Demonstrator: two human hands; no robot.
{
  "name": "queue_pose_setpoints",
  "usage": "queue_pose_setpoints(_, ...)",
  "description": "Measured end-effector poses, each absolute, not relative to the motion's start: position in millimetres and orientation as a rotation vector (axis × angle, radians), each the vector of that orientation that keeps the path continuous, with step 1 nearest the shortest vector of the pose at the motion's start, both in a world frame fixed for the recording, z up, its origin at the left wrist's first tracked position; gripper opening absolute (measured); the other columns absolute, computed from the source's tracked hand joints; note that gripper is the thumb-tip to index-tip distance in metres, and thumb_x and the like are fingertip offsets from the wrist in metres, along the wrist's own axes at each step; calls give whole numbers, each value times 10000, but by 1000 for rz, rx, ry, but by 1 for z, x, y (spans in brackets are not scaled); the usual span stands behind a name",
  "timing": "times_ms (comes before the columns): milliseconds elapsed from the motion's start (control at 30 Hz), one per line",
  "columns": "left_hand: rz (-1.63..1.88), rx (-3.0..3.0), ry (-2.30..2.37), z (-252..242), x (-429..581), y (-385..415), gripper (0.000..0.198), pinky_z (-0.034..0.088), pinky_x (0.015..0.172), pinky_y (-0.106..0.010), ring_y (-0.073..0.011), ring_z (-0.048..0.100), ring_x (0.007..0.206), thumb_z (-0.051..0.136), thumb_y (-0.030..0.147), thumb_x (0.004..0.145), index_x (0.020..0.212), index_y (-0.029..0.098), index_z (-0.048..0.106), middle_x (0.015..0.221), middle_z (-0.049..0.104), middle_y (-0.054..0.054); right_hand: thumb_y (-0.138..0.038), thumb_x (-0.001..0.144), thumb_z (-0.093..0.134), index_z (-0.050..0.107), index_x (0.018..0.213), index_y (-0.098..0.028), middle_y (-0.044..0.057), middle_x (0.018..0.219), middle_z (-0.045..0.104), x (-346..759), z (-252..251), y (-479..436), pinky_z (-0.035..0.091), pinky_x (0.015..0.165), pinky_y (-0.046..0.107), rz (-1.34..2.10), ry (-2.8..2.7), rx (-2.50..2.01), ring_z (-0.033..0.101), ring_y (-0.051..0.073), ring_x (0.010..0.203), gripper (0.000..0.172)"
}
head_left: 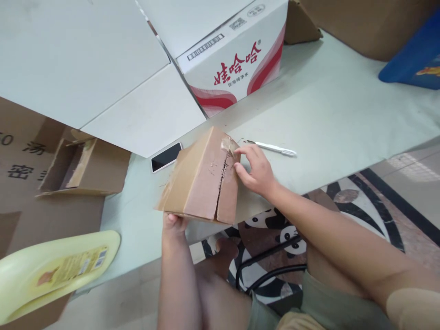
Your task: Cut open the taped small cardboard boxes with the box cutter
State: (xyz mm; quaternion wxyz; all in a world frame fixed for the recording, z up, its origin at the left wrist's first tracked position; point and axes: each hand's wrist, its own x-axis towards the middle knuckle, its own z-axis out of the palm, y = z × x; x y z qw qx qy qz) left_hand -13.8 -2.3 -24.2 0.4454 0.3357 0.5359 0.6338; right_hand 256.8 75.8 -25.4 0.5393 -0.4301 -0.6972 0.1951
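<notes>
A small brown cardboard box (201, 178) is held tilted at the near edge of a pale green table (326, 119). My left hand (173, 221) grips the box from underneath at its near bottom edge, mostly hidden behind it. My right hand (254, 169) rests at the box's right upper corner, with its fingers pinching a curled piece of clear tape (229, 145) next to a slit seam in the top. A white pen-like knife (275, 148) lies on the table just beyond my right hand.
A black phone (166, 156) lies left of the box. A white carton with red print (233, 59) stands behind, an open brown box (79, 167) at left, a pale yellow stool seat (55, 270) at lower left, and a blue object (415, 59) at far right.
</notes>
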Motion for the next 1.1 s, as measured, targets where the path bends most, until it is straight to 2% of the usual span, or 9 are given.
queue_pose_setpoints(100, 1624, 928, 1353, -27, -7, 2, 933, 555, 901, -359, -297, 675, 1081, 879, 739, 267, 1059, 265, 738, 1102, 735, -80, -274, 894, 536, 629, 983, -221, 77, 923, 631, 253, -18, 64, 506, 815, 419, 433, -1687, -814, 592, 237, 876, 140)
queue_pose_setpoints(200, 1658, 998, 1370, -27, 1, 6, 979, 535, 961, -372, -324, 644, 1161, 847, 789, 295, 1091, 231, 734, 1164, 717, -112, -307, 915, 533, 644, 1059, -214, 88, 980, 623, 251, -16, 53, 505, 830, 426, 492, -1707, -690, 587, 231, 897, 204)
queue_pose_setpoints(300, 1709, 1022, 1333, -29, 5, 8, 957, 521, 1001, -382, -325, 630, 1195, 839, 788, 369, 1128, 216, 731, 1211, 704, -122, -411, 932, 534, 634, 1173, -216, 120, 1122, 595, 250, -20, 46, 490, 962, 486, 584, -1734, -620, 575, 273, 1072, 326)
queue_pose_setpoints(400, 1789, 1065, 1332, -34, 7, 10, 893, 527, 995, -376, -316, 649, 1172, 834, 776, 425, 1107, 209, 732, 1185, 714, -116, -543, 914, 554, 596, 1268, -227, 145, 1295, 531, 251, -26, 40, 377, 1138, 564, 658, -1791, -562, 453, 342, 1333, 477)
queue_pose_setpoints(533, 1766, 1202, 1443, -41, 5, 13, 965, 513, 1029, -418, -355, 618, 1234, 768, 838, 467, 1174, 184, 696, 1264, 680, -156, -625, 892, 565, 482, 1423, -236, 162, 1434, 446, 252, -30, 36, 307, 1191, 596, 727, -1888, -588, 298, 368, 1471, 663)
queue_pose_setpoints(633, 1741, 1267, 1535, -48, -2, 15, 982, 522, 1014, -420, -355, 630, 1218, 729, 869, 487, 1179, 174, 677, 1266, 675, -171, -612, 907, 552, 499, 1428, -233, 162, 1421, 460, 254, -30, 37, 344, 1160, 572, 698, -1942, -669, 376, 351, 1404, 646)
queue_pose_setpoints(767, 1714, 1310, 1620, -56, -11, 14, 924, 525, 1003, -401, -334, 671, 1141, 721, 863, 511, 1095, 148, 690, 1134, 713, -169, -538, 904, 584, 567, 1397, -223, 158, 1312, 534, 257, -27, 41, 427, 1007, 516, 616, -2071, -860, 512, 322, 1187, 586)
queue_pose_setpoints(933, 1564, 1389, 1832, -52, -5, 13, 896, 538, 989, -423, -336, 692, 1069, 726, 868, 480, 983, 128, 701, 932, 730, -156, -478, 877, 617, 613, 1341, -268, 131, 1272, 565, 261, -23, 46, 394, 928, 476, 561, -2145, -1119, 515, 316, 1116, 509)
queue_pose_setpoints(1100, 1527, 1407, 1880, -44, 1, 12, 840, 548, 985, -448, -357, 684, 1086, 781, 826, 437, 913, 139, 698, 859, 724, -140, -533, 828, 648, 653, 1218, -222, 125, 1200, 599, 263, -21, 49, 374, 910, 446, 463, -2103, -1198, 517, 308, 1063, 499)
